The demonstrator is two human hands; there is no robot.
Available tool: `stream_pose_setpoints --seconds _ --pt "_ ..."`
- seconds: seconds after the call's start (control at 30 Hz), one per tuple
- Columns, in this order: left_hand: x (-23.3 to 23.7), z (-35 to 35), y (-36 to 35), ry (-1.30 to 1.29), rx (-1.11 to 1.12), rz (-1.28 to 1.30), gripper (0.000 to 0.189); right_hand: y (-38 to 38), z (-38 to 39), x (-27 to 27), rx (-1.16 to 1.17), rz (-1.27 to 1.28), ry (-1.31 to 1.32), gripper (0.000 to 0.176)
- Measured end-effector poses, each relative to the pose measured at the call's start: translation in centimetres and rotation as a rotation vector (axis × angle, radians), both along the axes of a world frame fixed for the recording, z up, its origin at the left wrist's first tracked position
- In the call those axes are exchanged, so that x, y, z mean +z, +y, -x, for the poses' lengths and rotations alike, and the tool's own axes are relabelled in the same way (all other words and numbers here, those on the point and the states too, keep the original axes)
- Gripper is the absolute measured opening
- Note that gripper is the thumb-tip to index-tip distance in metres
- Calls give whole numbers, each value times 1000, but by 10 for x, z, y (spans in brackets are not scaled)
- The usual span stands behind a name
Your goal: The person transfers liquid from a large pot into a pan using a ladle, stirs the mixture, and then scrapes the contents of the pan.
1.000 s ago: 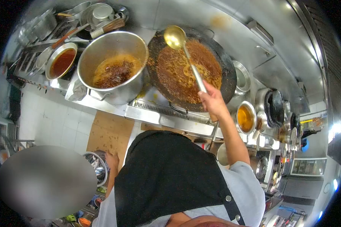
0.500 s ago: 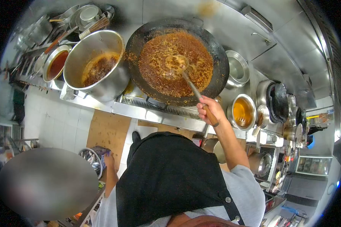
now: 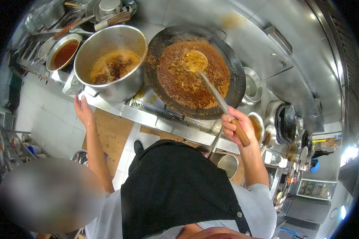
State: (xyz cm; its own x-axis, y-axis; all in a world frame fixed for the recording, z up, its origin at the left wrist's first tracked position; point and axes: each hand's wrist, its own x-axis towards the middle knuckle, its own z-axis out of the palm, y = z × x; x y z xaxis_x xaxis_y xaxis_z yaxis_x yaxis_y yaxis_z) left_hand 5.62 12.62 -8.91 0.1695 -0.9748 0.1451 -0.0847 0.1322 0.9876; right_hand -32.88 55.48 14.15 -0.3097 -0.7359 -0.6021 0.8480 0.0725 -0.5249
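Note:
My right hand (image 3: 242, 122) is wrapped round the wooden handle of a long metal ladle (image 3: 212, 89). The ladle's round bowl is over the wide black wok (image 3: 238, 81), full of golden-brown bits and liquid. Reddish-brown oily mixture (image 3: 175, 79) fills most of the wok. My left hand (image 3: 85, 111) is raised with fingers stretched out and nothing in them. Its fingertips point at the side handle of a tall steel pot (image 3: 123, 91), just left of the wok. Dark bits float in yellowish liquid inside the pot.
A bowl of red-brown sauce (image 3: 64, 55) stands left of the pot, near a bristle brush (image 3: 113, 20). Right of the wok are a steel basin (image 3: 252, 85) and a container of amber liquid (image 3: 257, 126). A blurred oval covers the lower left.
My left hand has come up from low beside the floor bin toward the pot, fingers now spread. My right hand has moved slightly right and down with the ladle. The view has shifted.

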Motion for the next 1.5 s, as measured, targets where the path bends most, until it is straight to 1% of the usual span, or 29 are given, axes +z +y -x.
stream_pose_setpoints --seconds 0.1,0.17,0.2,0.27,0.3,0.33,0.43,0.47,0.57,0.67,0.77,0.83,0.87,0.97,1.03,1.07,1.1,1.13,1.17,1.2,1.23,1.27,1.3,1.33,1.37,1.4,1.47,1.5 --pt "33 26 -43 21 -11 74 71 -28 -25 25 17 49 40 20" --pt "45 44 -56 37 -11 130 73 -50 -42 33 63 112 40 20" --pt "48 50 -59 8 -12 150 75 -62 -51 35 82 131 24 25" --pt "37 55 -64 -59 -40 168 81 -89 -66 34 126 171 -4 29" --pt "34 56 -65 -53 -33 186 81 -103 -74 32 145 189 -20 31" --pt "31 57 -64 -48 -27 201 82 -117 -81 29 154 190 -25 26" --pt "32 57 -61 7 -45 180 84 -159 -91 18 230 152 -2 21" --pt "34 58 -61 36 -51 171 84 -174 -97 19 246 115 67 28" --pt "38 59 -58 61 -43 160 86 -217 -98 13 343 37 86 28" --pt "30 58 -60 110 -72 154 88 -258 -91 -9 519 -14 282 31" --pt "38 60 -55 61 -31 152 84 -296 -93 -18 696 -143 569 31" --pt "36 56 -57 17 -22 155 88 -310 -93 -27 801 -203 753 30" --pt "34 56 -58 9 -22 155 89 -310 -95 -31 812 -212 906 21" --pt "29 56 -61 -6 -18 151 90 -289 -104 -18 801 -208 1167 45" --pt "30 54 -61 13 -31 133 90 -262 -108 -21 656 -228 1262 57" --pt "34 53 -62 36 -49 116 90 -245 -110 -23 576 -239 1305 64" --pt "36 54 -62 58 -72 100 90 -226 -113 -27 489 -205 1264 65" --pt "33 52 -66 -5 -54 83 91 -204 -114 -34 396 -175 1225 67" --pt "26 48 -80 -14 -67 72 90 -182 -111 -41 297 -147 1189 68" --pt "18 49 -94 85 -53 113 89 -162 -100 -51 252 -166 1249 69" --pt "36 46 -98 23 -17 105 87 -141 -89 -60 206 -187 1307 69" --pt "53 44 -99 -74 20 110 85 -121 -79 -58 182 -248 1286 69" --pt "58 44 -110 -145 44 199 82 -105 -68 -51 170 -329 1238 69" --pt "63 46 -118 -200 52 215 80 -90 -58 -44 159 -408 1187 69" --pt "67 50 -123 -257 62 237 78 -79 -49 -35 157 -477 1171 66" --pt "69 56 -124 -384 60 291 76 -62 -34 -40 158 -539 1202 65" --pt "66 66 -120 -640 67 390 73 -35 -8 -78 127 -641 1242 63" --pt "64 69 -121 -667 72 399 72 -23 2 -103 97 -682 1257 63"
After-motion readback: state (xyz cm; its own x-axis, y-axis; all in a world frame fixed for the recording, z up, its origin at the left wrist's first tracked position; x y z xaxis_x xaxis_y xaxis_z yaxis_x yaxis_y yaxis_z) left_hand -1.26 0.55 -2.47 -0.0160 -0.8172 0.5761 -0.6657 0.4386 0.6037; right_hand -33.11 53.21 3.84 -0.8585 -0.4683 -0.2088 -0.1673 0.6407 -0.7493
